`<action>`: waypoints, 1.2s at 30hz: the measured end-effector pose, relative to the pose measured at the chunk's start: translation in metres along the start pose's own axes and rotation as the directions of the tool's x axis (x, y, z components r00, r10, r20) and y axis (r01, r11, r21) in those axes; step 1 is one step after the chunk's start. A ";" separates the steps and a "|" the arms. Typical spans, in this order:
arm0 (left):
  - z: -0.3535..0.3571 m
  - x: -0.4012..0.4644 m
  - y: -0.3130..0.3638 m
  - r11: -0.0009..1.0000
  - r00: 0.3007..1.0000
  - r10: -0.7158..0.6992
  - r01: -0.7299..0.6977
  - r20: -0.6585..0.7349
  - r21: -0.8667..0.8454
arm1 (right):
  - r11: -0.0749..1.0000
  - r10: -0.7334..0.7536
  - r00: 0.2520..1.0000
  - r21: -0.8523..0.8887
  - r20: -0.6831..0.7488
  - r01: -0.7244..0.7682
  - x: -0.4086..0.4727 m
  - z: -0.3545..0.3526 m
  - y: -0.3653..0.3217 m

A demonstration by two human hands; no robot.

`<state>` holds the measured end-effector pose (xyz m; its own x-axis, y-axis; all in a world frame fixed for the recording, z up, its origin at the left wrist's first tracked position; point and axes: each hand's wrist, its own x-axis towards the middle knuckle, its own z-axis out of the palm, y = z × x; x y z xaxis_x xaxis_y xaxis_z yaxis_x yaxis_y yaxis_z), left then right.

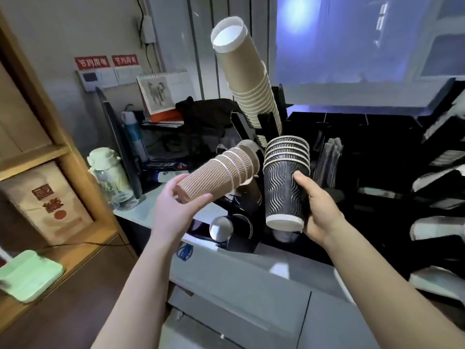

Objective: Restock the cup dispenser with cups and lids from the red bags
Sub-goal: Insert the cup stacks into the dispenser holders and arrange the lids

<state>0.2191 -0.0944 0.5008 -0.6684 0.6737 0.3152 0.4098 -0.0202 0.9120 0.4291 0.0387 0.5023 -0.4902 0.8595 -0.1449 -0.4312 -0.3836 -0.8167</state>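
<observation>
1. Your left hand (176, 197) is wrapped around the base end of a brown ribbed cup stack (221, 172), which lies tilted with its rims toward the dispenser.
2. Your right hand (318, 210) is closed around a black wavy cup stack (286, 182), held upright, rims up.
3. Both stacks are in front of the black cup dispenser (251, 127); they sit just beside each other.
4. A tall tan cup stack (251, 79) leans out of the dispenser's top, base end up.
5. The dispenser stands on a grey cabinet (239, 280); a clear water bottle (110, 177) is at its left.

Single head-worn wide-angle view.
Looks forward and down, close over the worktop (226, 280), both forearms entering from below.
</observation>
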 end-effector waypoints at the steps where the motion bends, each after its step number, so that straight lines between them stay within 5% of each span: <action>1: -0.003 0.008 -0.001 0.999 1.000 0.022 -0.022 0.001 0.028 | 1.000 -0.010 1.000 -0.007 -0.022 0.010 0.003 0.002 0.003; 9: -0.014 0.062 0.004 0.965 0.972 0.213 -0.225 0.097 0.137 | 0.994 -0.111 0.984 0.007 -0.141 0.114 0.004 0.019 0.022; 23: 0.024 0.104 0.006 0.803 0.775 0.452 -0.569 0.441 0.177 | 0.976 -0.207 0.943 0.014 -0.259 0.218 -0.046 0.027 0.067; 36: 0.028 0.121 0.015 0.736 0.709 0.434 -0.635 0.555 0.235 | 0.986 -0.158 0.936 0.007 -0.313 0.169 -0.060 0.039 0.063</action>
<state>0.1618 0.0073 0.5457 0.0485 0.8792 0.4740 0.8715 -0.2691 0.4100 0.4019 -0.0505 0.4815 -0.1537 0.9713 -0.1814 -0.5130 -0.2354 -0.8255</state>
